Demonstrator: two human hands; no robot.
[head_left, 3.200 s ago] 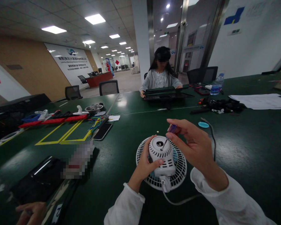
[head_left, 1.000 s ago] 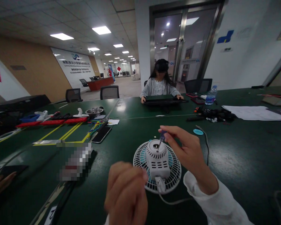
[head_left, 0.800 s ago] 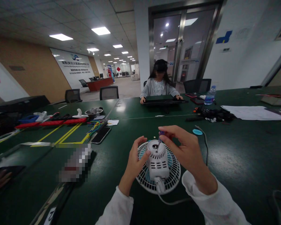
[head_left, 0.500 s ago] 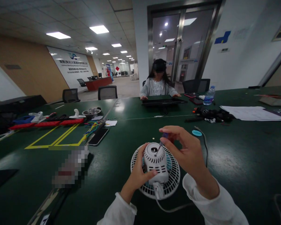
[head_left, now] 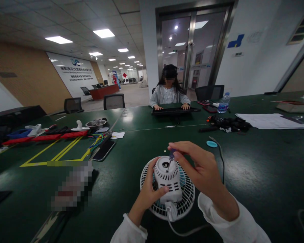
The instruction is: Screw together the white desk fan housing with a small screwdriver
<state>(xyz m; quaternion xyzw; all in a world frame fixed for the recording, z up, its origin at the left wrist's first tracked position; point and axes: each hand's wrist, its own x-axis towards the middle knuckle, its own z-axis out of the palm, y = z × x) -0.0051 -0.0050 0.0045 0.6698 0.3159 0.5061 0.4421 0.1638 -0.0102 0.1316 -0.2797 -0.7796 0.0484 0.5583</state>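
A white fan lies grille down on the green table, its motor housing upward and its cord running off to the lower right. My left hand grips the housing from the left, with the thumb across its front. Between the thumb and fingertips of my right hand is a small screwdriver with a purple handle. Its shaft slants down to the top of the housing, and the tip is close to a small hole beside the round opening there.
Left of the fan lie a phone, coloured wires and a metal bowl. A light blue disc and a grey cable are to the right. Across the table a person rests both hands on a black panel.
The screwdriver stands more upright, and my right hand has shifted slightly left and down with it. The view has moved a little. The person opposite has drawn both hands inward on the black panel.
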